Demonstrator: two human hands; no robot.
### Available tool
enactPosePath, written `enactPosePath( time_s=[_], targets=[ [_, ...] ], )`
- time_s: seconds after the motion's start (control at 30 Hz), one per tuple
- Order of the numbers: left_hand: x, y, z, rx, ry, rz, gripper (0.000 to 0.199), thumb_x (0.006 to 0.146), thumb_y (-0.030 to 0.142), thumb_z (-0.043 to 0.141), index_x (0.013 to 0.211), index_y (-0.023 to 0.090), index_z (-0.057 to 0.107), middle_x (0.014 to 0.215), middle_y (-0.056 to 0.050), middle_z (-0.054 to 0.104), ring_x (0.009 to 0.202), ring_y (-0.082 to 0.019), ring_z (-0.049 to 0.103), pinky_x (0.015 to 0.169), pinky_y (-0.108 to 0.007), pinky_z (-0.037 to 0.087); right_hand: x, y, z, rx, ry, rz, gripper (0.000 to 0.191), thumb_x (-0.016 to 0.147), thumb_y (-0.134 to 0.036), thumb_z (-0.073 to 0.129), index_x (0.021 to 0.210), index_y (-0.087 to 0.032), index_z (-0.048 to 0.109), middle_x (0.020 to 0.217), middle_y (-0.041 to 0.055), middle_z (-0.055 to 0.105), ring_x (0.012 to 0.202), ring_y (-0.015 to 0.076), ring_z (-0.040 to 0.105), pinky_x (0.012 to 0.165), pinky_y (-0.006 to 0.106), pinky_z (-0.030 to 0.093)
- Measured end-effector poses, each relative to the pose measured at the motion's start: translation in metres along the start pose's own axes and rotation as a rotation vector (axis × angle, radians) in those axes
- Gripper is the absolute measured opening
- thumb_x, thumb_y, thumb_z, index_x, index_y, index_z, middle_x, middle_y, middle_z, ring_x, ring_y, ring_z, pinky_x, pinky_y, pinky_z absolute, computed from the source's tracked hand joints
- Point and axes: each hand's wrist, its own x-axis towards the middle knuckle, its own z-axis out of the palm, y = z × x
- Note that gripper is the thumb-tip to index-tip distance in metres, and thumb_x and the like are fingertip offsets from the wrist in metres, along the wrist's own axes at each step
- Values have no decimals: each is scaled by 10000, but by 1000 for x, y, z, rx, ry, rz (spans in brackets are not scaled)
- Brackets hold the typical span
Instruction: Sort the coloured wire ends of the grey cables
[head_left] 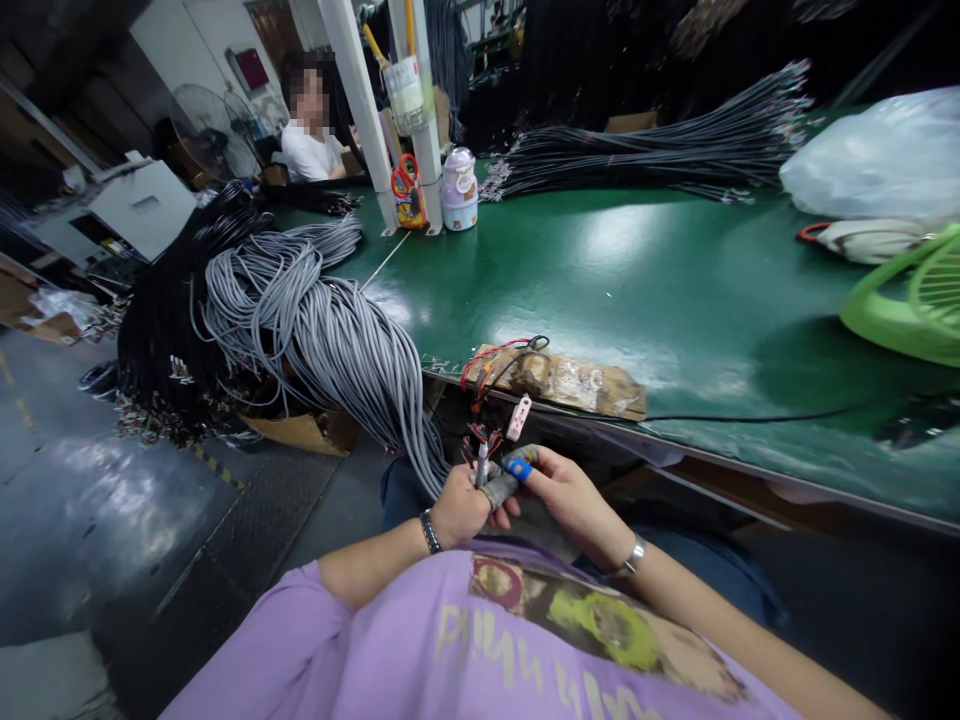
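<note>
Left hand [457,507] closed around a grey cable [482,466], right hand [576,497] curled beside it at 3 o'clock, its hold unclear; table [600,265] at 12, grey bundle [352,335] at 10.

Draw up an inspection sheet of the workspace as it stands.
Surface: green table, glossy, reflecting light.
Job's things: gray cable end pointing up from the left hand, coloured wires splayed at its top.
Clutter: worn wooden board at the near edge; purple-and-blue container and plastic bag farther back.
Hands: left hand grips the cable end; right hand, with a blue thumb covering, is close beside it, its grip unclear.
Cables: gray bundle looped at left; black bundle along the table's far side.
Surroundings: co-worker and a fan in the background.
</note>
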Motion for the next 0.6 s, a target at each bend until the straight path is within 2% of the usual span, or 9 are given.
enactPosePath(
  time_s=[0.13, 0.33, 0.6],
  targets=[
    [0, -1, -1, -38, 37, 5, 447, 719, 566, 662, 636, 141, 550, 501, 5, 573, 363, -69, 482, 371, -175, 354, 0, -2, -6, -49, -6, -4, 404, 694, -533, 709, 787, -157, 594, 688, 1, 575, 613, 115, 464, 591, 259, 359],
    [2, -3, 0, -72, 65, 10, 428, 718, 552, 665, 680, 143, 546, 526, 2, 592, 358, -69, 481, 361, -178, 334, -1, -1, -8, -68, 34, 7, 428, 666, -560, 712, 745, -164, 572, 670, -5, 543, 613, 116, 436, 584, 260, 366],
    [4, -2, 2, -138, 140, 10, 436, 692, 558, 678, 678, 148, 530, 548, -1, 606, 360, -75, 495, 344, -183, 311, -3, 2, -7, -122, 101, -73, 400, 696, -554, 685, 735, -172, 575, 678, 13, 564, 622, 126, 453, 585, 264, 398]
  ],
)
